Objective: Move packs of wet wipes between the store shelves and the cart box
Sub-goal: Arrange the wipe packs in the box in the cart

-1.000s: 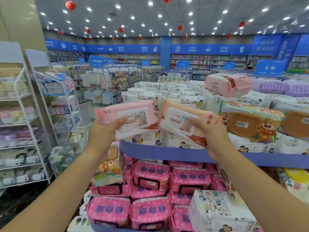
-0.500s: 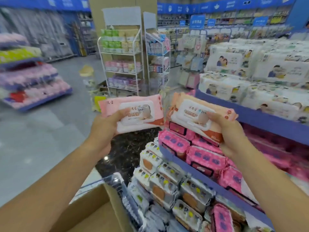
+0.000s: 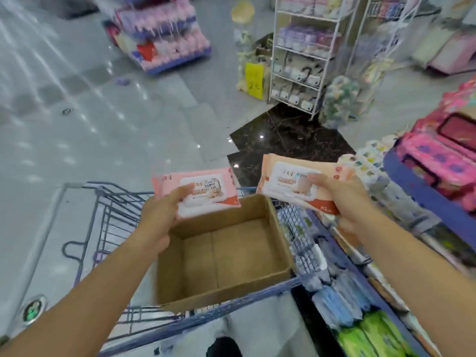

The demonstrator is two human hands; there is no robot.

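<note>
Two packs are in our hands above the cart: our left hand [image 3: 162, 217] grips the pink pack [image 3: 206, 188] with the thumb across its white lid and the fingers underneath, and our right hand [image 3: 345, 202] grips the peach pack [image 3: 288, 180] the same way, thumb on the lid. Both packs hover over the far edge of the cardboard box [image 3: 231, 256], which sits in the blue wire cart [image 3: 257, 296] and shows a bare bottom. The store shelf [image 3: 422, 200] with its blue edge runs along our right, just beside the cart.

We judge the step in hand to be setting these two into the box. To do it well, we lower each pack down inside the walls before letting go, so that neither lands on the rim and slides off into the cart wire. We lay them flat, lid up, side by side against one wall, the pink one left and the peach one right, so later packs stack neatly. The packs look soft and may sag, so we open the fingers from below close to the bottom rather than tossing them
</note>
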